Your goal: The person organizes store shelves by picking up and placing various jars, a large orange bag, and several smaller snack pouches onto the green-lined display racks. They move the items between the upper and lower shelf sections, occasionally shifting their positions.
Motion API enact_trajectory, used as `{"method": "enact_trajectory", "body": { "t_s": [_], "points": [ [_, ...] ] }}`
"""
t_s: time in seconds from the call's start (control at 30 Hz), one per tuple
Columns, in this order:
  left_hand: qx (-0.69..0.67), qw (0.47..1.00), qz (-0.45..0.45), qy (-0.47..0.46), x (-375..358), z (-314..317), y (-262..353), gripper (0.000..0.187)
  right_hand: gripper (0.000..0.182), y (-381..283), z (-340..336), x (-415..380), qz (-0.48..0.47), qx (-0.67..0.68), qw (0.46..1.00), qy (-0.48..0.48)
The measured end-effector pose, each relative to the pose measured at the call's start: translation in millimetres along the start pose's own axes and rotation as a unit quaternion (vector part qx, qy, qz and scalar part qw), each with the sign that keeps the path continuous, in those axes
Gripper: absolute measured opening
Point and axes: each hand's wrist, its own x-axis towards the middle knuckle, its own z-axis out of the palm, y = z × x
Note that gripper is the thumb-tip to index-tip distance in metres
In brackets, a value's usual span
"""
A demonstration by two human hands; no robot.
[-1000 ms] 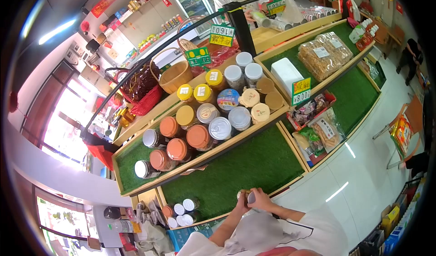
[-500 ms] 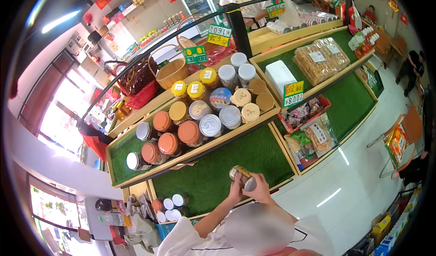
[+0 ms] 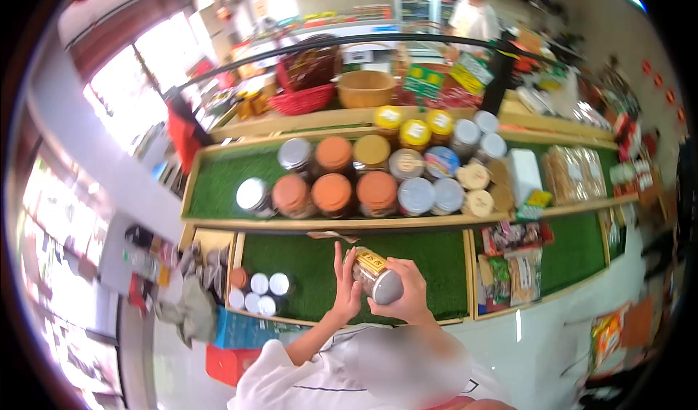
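A clear jar (image 3: 369, 262) with a yellow label and a grey lid is held tilted over the lower green shelf (image 3: 291, 264). My right hand (image 3: 408, 294) is wrapped around its lid end. Along the jar's left side, my left hand (image 3: 347, 294) has its fingers stretched upward, with fingertips right at the glass. Left of my hands stands a small group of jars with white lids (image 3: 279, 284) and one with an orange lid (image 3: 239, 278). Rows of larger jars with orange lids (image 3: 332, 195) stand on the upper shelf beyond.
Snack packets (image 3: 525, 275) lie in the right section. A white box (image 3: 524, 174) and bagged snacks (image 3: 574, 174) sit on the upper shelf. A dark rail (image 3: 349, 41) crosses behind, near a wooden basket (image 3: 366, 90) and a red basket (image 3: 302, 99). A person (image 3: 474, 17) stands beyond.
The view has turned and levelled, bringing the shelves nearly straight across. The jar is held with its label showing more, and my left fingers have straightened from their hold around it.
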Motion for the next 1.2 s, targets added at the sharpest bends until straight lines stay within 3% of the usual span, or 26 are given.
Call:
{"method": "enact_trajectory", "body": {
  "t_s": [0.23, 0.5, 0.57, 0.63, 0.73, 0.77, 0.9, 1.03, 1.2],
  "points": [
    [0.043, 0.988, 0.128, 0.072, 22, -93, -14, 0.079, 0.078, -49, 59, 75, -0.146, 0.046, 0.986, -0.067],
    [0.170, 0.965, 0.137, 0.147, 111, -204, -20, 0.072, 0.077, -79, 151, 187, -0.301, 0.035, 0.952, -0.035],
    [0.183, 0.963, 0.120, 0.157, 139, -231, -18, 0.058, 0.075, -71, 185, 211, -0.276, 0.030, 0.961, -0.013],
    [0.322, 0.924, 0.100, 0.178, 161, -251, -27, 0.052, 0.072, -61, 215, 231, -0.270, -0.011, 0.963, 0.000],
    [0.124, 0.977, 0.113, 0.130, 183, -269, -55, 0.047, 0.072, -34, 253, 239, -0.238, -0.043, 0.970, -0.014],
    [0.133, 0.974, 0.115, 0.141, 188, -268, -70, 0.044, 0.073, -26, 265, 241, -0.224, -0.047, 0.973, -0.024],
    [0.183, 0.980, 0.005, 0.079, 192, -271, -91, 0.049, 0.073, -4, 284, 241, -0.187, -0.074, 0.975, -0.094],
    [0.287, 0.954, -0.022, 0.084, 199, -261, -99, 0.061, 0.075, 13, 295, 257, -0.217, -0.106, 0.962, -0.130],
    [0.352, 0.928, -0.120, 0.027, 208, -266, -114, 0.053, 0.076, 24, 304, 270, -0.181, -0.144, 0.946, -0.226]
  ]
}}
